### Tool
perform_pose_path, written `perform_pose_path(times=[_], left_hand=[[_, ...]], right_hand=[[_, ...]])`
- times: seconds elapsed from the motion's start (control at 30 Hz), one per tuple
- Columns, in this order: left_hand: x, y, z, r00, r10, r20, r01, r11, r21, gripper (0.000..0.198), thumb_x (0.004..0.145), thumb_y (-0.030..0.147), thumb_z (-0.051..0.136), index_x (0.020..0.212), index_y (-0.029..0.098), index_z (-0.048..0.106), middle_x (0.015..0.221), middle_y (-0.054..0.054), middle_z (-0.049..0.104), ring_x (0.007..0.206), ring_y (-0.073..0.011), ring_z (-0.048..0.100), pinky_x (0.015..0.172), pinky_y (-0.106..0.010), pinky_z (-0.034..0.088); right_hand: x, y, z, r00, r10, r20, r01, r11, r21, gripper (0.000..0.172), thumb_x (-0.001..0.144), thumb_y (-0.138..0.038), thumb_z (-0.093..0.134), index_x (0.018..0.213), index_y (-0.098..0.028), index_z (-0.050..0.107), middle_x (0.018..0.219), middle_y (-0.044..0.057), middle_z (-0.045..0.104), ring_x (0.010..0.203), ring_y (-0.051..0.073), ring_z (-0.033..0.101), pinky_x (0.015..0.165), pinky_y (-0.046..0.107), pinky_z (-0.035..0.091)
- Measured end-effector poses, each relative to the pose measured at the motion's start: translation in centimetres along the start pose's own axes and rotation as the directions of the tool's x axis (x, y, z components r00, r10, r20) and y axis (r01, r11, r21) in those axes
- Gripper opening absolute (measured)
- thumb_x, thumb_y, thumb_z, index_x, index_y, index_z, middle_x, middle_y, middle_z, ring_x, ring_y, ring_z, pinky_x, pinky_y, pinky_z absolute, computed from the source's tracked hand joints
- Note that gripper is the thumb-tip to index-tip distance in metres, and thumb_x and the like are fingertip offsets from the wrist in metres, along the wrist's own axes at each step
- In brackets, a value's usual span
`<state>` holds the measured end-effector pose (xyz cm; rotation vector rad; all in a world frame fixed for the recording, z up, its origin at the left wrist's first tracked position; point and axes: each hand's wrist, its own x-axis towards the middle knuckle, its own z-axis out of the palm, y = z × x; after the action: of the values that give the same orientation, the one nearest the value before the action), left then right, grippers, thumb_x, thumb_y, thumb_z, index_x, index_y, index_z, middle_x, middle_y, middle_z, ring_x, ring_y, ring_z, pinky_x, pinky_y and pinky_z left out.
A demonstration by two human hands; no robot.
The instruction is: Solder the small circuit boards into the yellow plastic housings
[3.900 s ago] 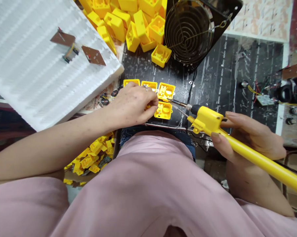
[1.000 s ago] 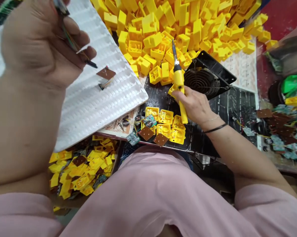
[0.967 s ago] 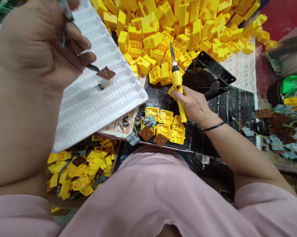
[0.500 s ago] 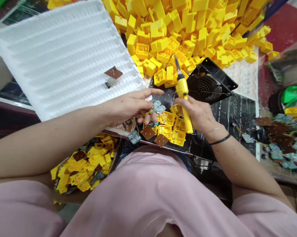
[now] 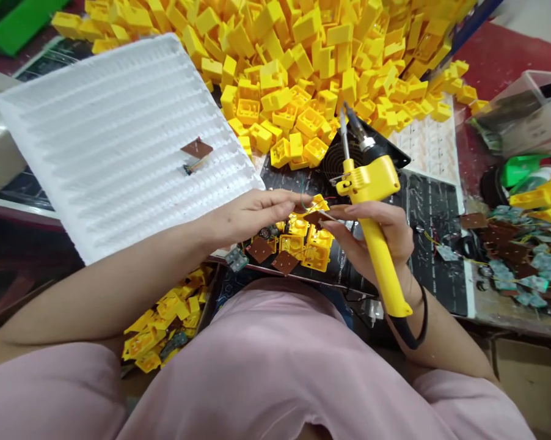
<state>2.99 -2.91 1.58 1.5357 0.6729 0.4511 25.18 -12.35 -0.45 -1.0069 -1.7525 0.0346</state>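
My right hand (image 5: pixel 376 235) is wrapped round the yellow handle of a soldering gun (image 5: pixel 374 183), its metal tips pointing up and away from me. The same hand's thumb and forefinger pinch the edge of a small brown circuit board (image 5: pixel 318 218). Close beside that board is my left hand (image 5: pixel 257 211), thumb and fingers together and reaching toward it; what lies between them is hidden. Thin wires show near the fingertips. Below both hands sit open yellow cases (image 5: pixel 316 256), two loose brown boards (image 5: pixel 285 263) and a grey-green board (image 5: pixel 236 259).
A white ridged foam sheet (image 5: pixel 120 122) lies at left, carrying a brown board with wires (image 5: pixel 197 148). Yellow cases (image 5: pixel 275 79) are heaped at the back. A black fan (image 5: pixel 335 156) stands behind the soldering gun. Boards (image 5: pixel 509 263) are piled at right; more yellow parts (image 5: pixel 165 318) lie below left.
The soldering gun has turned in my right hand, which now pinches a brown board. The grey-green board seen in my left fingers no longer shows there. The view has shifted slightly.
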Motion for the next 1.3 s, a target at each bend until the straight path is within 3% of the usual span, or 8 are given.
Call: perform_pose_path(times=[0.23, 0.43, 0.53, 0.67, 0.83, 0.97, 1.13, 1.3], left_hand=[[0.3, 1.2, 0.8, 0.995, 0.095, -0.027, -0.086, 0.966, 0.244, 0.035, 0.098, 0.049, 0.068, 0.094, 0.018, 0.084, 0.099, -0.007, 0.082, 0.096, -0.0186, 0.076, 0.087, -0.029, 0.061], [0.7, 0.3, 1.7, 0.998, -0.05, -0.026, 0.049, 0.998, -0.027, 0.036, 0.094, 0.052, 0.073, 0.089, 0.017, 0.076, 0.104, -0.011, 0.083, 0.101, -0.0218, 0.079, 0.09, -0.034, 0.065], [0.3, 0.6, 0.6, 0.994, -0.092, -0.054, 0.086, 0.992, -0.097, 0.036, 0.097, 0.052, 0.067, 0.091, 0.017, 0.072, 0.108, -0.012, 0.082, 0.097, -0.0214, 0.08, 0.088, -0.037, 0.066], [-0.4, 1.6, -2.4, 0.99, -0.047, -0.129, 0.073, 0.975, 0.211, 0.035, 0.098, 0.053, 0.065, 0.102, 0.021, 0.078, 0.079, -0.006, 0.075, 0.062, -0.0157, 0.068, 0.056, -0.03, 0.053], [0.6, 0.6, -2.3, 0.996, 0.091, -0.011, -0.049, 0.635, 0.771, 0.03, 0.096, 0.037, 0.06, 0.103, 0.021, 0.085, 0.086, -0.004, 0.082, 0.084, -0.02, 0.077, 0.083, -0.033, 0.059], [1.8, -0.6, -0.2, 0.999, 0.05, -0.01, -0.012, 0.434, 0.901, 0.032, 0.096, 0.027, 0.058, 0.111, 0.019, 0.084, 0.099, -0.007, 0.085, 0.093, -0.0234, 0.08, 0.086, -0.033, 0.058], [3.2, -0.5, 0.8, 0.998, 0.056, 0.021, -0.04, 0.376, 0.926, 0.031, 0.096, 0.025, 0.055, 0.106, 0.016, 0.083, 0.097, -0.01, 0.084, 0.094, -0.0269, 0.08, 0.084, -0.035, 0.058], [4.9, -0.2, 1.8, 0.999, -0.03, 0.043, -0.03, 0.342, 0.939, 0.032, 0.1, 0.024, 0.053, 0.111, 0.013, 0.08, 0.102, -0.013, 0.083, 0.101, -0.0302, 0.079, 0.088, -0.038, 0.058]], right_hand=[[-0.9, -0.4, -0.4, 0.991, 0.02, 0.132, -0.02, 1.0, 0.003, 0.043, 0.095, -0.017, 0.082, 0.131, -0.033, 0.064, 0.105, -0.002, 0.084, 0.089, 0.02, 0.084, 0.082, 0.031, 0.073], [-1.7, -0.8, -0.4, 0.987, 0.054, 0.151, -0.036, 0.993, -0.116, 0.019, 0.103, -0.038, 0.076, 0.118, -0.032, 0.065, 0.096, -0.001, 0.082, 0.082, 0.021, 0.083, 0.075, 0.034, 0.071], [-1.6, -0.4, -1.1, 0.977, 0.067, 0.202, -0.054, 0.996, -0.066, 0.03, 0.101, -0.049, 0.078, 0.12, -0.031, 0.063, 0.099, 0.0, 0.082, 0.08, 0.02, 0.082, 0.073, 0.033, 0.069], [-0.6, 2.7, -1.6, 0.926, 0.108, 0.361, -0.07, 0.991, -0.115, 0.03, 0.108, -0.037, 0.066, 0.135, -0.026, 0.056, 0.124, 0.007, 0.08, 0.102, 0.02, 0.082, 0.089, 0.035, 0.068], [1.1, 7.1, 0.3, 0.756, 0.099, 0.647, 0.093, 0.962, -0.256, 0.031, 0.107, -0.018, 0.045, 0.13, -0.023, 0.065, 0.111, 0.006, 0.08, 0.109, 0.023, 0.076, 0.116, 0.047, 0.056], [1.2, 7.5, 0.6, 0.667, 0.151, 0.73, 0.205, 0.904, -0.374, 0.037, 0.106, -0.016, 0.042, 0.134, -0.018, 0.067, 0.108, 0.011, 0.078, 0.097, 0.023, 0.073, 0.101, 0.041, 0.057], [0.4, 6.3, -0.6, 0.712, 0.204, 0.672, 0.193, 0.863, -0.467, 0.038, 0.11, -0.023, 0.041, 0.137, -0.022, 0.068, 0.109, 0.011, 0.078, 0.086, 0.021, 0.071, 0.065, 0.03, 0.047], [-0.6, 3.3, -3.8, 0.876, 0.041, 0.481, 0.186, 0.891, -0.415, 0.024, 0.112, -0.04, 0.059, 0.122, -0.029, 0.078, 0.078, 0.0, 0.072, 0.069, 0.016, 0.069, 0.065, 0.028, 0.052]])
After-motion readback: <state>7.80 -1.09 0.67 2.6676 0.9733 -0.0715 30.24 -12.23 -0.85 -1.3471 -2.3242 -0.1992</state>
